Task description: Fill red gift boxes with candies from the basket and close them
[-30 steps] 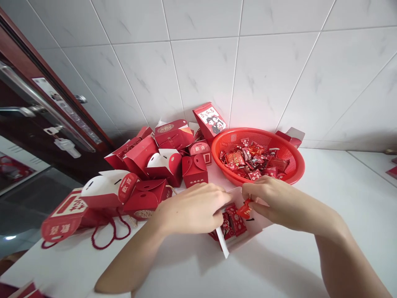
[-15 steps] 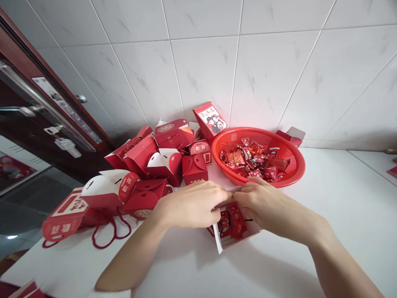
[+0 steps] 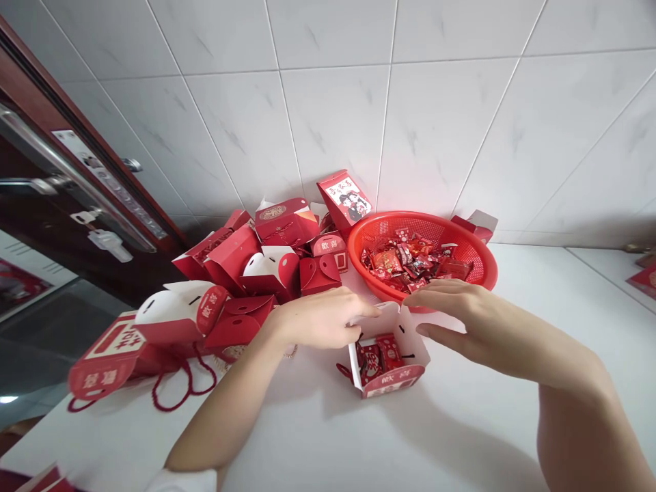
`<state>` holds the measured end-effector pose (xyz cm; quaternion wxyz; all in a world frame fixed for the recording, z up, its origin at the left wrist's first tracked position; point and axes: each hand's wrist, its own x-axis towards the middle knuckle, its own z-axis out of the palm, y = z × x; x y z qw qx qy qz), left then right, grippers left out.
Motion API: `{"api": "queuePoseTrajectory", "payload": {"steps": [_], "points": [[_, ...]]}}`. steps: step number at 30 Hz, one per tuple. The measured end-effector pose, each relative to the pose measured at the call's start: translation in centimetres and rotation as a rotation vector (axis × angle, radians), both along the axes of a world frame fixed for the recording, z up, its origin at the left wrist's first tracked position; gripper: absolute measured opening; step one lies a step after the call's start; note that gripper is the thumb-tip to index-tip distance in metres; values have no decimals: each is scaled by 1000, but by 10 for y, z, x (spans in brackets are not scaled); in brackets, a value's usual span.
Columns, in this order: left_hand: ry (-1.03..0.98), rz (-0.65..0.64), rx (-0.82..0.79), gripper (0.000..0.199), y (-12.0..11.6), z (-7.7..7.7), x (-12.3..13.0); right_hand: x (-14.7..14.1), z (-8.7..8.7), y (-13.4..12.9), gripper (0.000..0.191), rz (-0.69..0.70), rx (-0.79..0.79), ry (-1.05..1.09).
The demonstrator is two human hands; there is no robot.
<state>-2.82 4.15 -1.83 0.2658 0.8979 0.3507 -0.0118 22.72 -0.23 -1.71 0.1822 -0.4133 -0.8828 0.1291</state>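
A small red-and-white cardboard candy box (image 3: 394, 379) stands open on the white table, its lid flaps raised. Several red-wrapped candies (image 3: 379, 355) lie inside it. My left hand (image 3: 325, 318) holds the box at its back left edge, the index finger reaching over the inside and the thumb lower down. To the right of the box, my right hand (image 3: 461, 318) hovers with its thumb apart from its fingers and nothing in it. Its fingertips are between the box and the front rim of a red plastic basket (image 3: 486, 273), which holds a heap of wrapped candies (image 3: 410, 260).
Several red gift boxes (image 3: 230, 256), some with open flaps, crowd the left of the table (image 3: 302, 437). A dark red cord (image 3: 187, 389) trails from one. Another box (image 3: 476, 225) is behind the basket. A tiled wall and a door with keys (image 3: 110, 244) border the table.
My right hand has come off the box, moved right and opened. The box's inside now shows more fully. My left hand stays at its left edge.
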Motion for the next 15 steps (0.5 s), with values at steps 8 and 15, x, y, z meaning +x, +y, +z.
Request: {"api": "queuePoseTrajectory", "payload": {"steps": [8, 15], "points": [[-178, -9, -173, 55, 23, -15, -2, 16, -10, -14, 33, -32, -107, 221], [-489, 85, -282, 35, 15, -40, 1, 20, -65, -35, 48, -91, -216, 508]]}}
